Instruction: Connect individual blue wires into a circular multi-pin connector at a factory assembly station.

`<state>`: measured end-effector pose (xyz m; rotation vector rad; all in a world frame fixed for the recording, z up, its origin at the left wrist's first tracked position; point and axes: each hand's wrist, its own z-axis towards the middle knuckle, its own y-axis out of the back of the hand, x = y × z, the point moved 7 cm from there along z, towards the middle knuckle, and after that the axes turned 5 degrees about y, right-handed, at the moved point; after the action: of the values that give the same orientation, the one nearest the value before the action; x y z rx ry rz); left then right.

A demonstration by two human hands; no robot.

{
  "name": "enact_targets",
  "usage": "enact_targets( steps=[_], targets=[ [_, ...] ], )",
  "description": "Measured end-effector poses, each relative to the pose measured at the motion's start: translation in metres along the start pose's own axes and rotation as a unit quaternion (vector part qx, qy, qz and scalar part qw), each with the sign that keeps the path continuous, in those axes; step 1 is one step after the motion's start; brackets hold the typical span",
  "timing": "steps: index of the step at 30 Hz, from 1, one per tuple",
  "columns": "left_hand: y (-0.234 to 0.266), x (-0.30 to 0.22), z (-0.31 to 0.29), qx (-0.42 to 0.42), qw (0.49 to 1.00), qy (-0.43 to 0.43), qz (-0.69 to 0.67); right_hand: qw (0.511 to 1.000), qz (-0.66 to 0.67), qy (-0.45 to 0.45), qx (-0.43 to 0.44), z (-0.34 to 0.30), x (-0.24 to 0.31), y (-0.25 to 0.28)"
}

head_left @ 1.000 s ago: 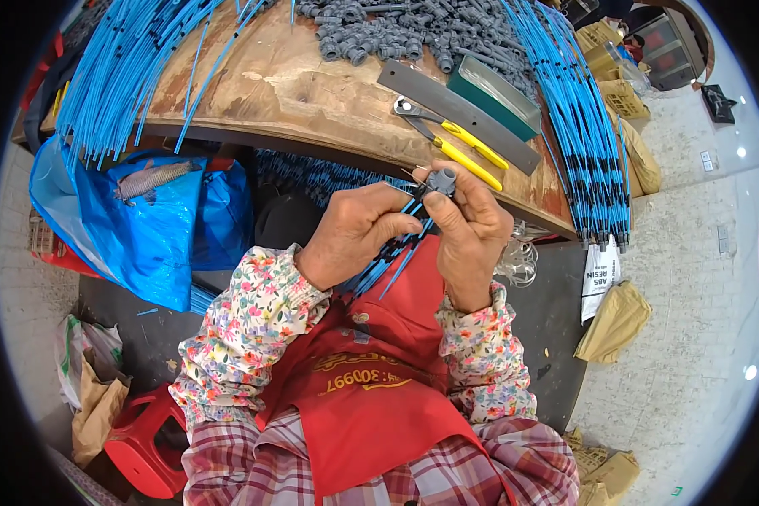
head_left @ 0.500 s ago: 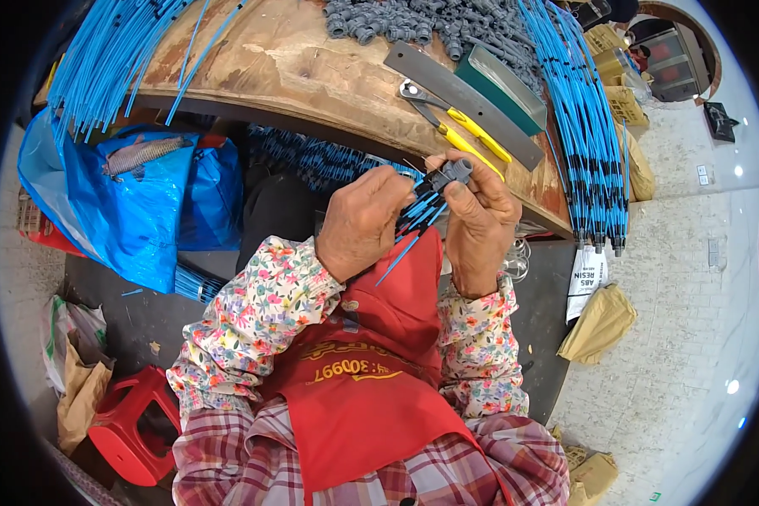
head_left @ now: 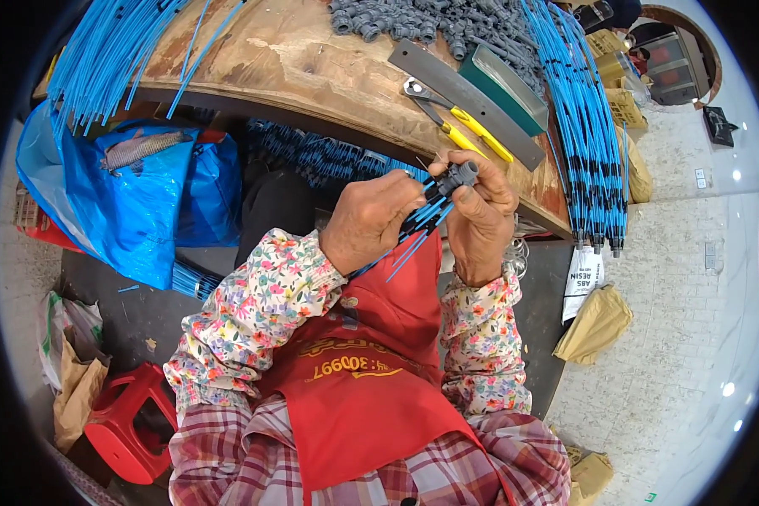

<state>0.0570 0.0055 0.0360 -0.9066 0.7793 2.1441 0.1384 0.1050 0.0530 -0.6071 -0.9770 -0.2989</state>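
My right hand (head_left: 484, 221) is closed, its thumb and fingers pinching a grey plastic fitting (head_left: 460, 175) with a round open end. Thin blue tubes (head_left: 431, 218) with black parts hang below the fitting, between my hands. On the other side my left hand (head_left: 366, 221) is closed, its fingers pinched together against the black ends of the tubes. Its fingertips partly hide what they grip. Both hands are over my red apron (head_left: 371, 337), just in front of the bench edge.
Yellow-handled pliers (head_left: 468, 131), a flat metal bar (head_left: 464, 103) and a green box (head_left: 506, 88) lie on the wooden bench (head_left: 295, 76). Grey fittings (head_left: 430, 21) are heaped behind. Blue tube bundles (head_left: 114, 59) hang at left, others (head_left: 586, 126) at right. A red stool (head_left: 131, 426) stands lower left.
The grey fitting has turned slightly and shifted a little to the right. My left fingers have moved slightly right, and the blue tubes have swung.
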Motion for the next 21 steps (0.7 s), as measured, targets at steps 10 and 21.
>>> enact_targets(
  steps=[10,21],
  targets=[
    [0.0036,-0.0033,-0.0020,-0.018,1.000,-0.021,0.012,1.000,0.019,-0.010,-0.016,0.0001,-0.0020,0.0002],
    [0.0028,0.0050,0.0058,0.054,0.998,0.006,-0.015,0.999,0.037,-0.010,0.005,0.0002,-0.0066,0.0050]
  ],
)
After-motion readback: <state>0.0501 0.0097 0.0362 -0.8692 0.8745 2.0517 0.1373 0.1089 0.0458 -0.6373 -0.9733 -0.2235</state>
